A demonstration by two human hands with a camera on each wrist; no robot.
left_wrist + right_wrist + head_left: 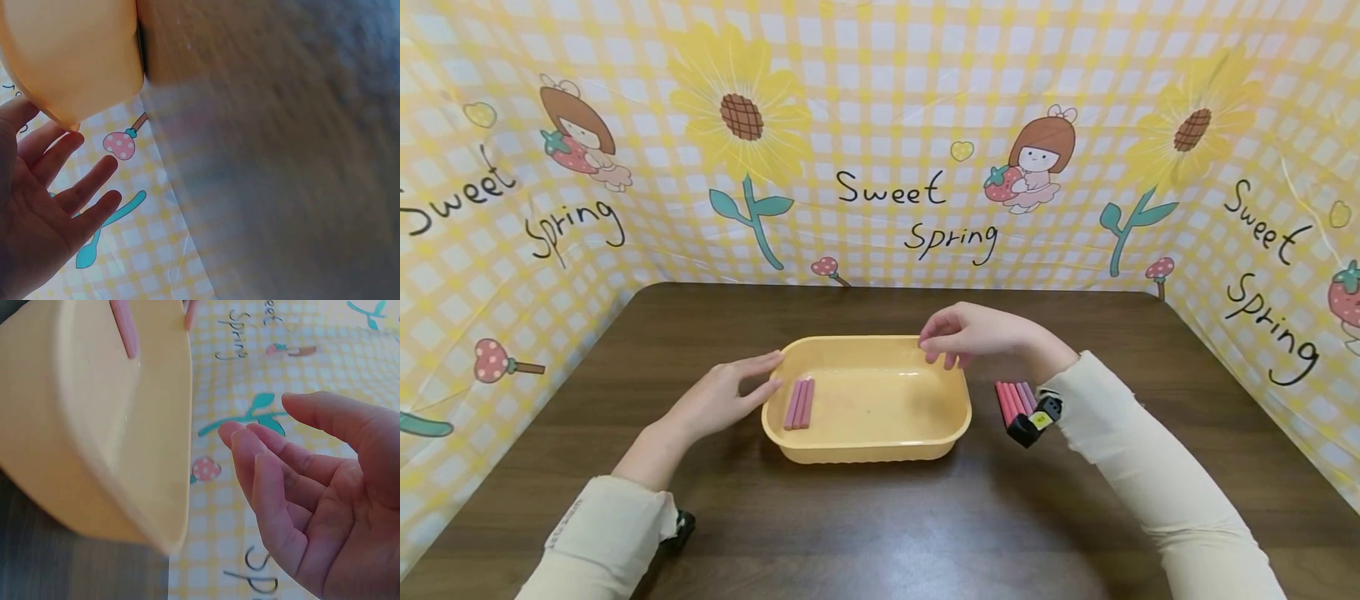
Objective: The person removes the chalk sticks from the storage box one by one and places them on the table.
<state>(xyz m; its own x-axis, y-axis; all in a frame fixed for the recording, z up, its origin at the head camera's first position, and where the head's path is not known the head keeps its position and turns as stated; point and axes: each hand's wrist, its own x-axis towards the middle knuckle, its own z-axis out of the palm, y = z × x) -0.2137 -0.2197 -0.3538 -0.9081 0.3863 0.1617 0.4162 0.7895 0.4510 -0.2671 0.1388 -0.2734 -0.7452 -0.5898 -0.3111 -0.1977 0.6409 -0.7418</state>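
Note:
A yellow plastic tray (868,454) stands in the middle of the table. Inside it, against the left end, lie three mauve-pink sticks (799,405) side by side. My left hand (718,400) touches the tray's left rim with loosely extended fingertips; the left wrist view shows the fingers (56,159) spread at the rim. Over the tray's far right corner hovers my right hand (973,331), its fingers loosely bent. In the right wrist view this hand (312,494) holds nothing and is apart from the tray. Several pink and purple sticks (1011,398) lie right of the tray, partly hidden by the wrist camera.
The dark brown wooden table (850,533) is enclosed at the back and sides by a yellow checked cloth (880,108) with printed flowers and lettering. A black wrist camera (1033,421) hangs beneath my right wrist, above the sticks on the right.

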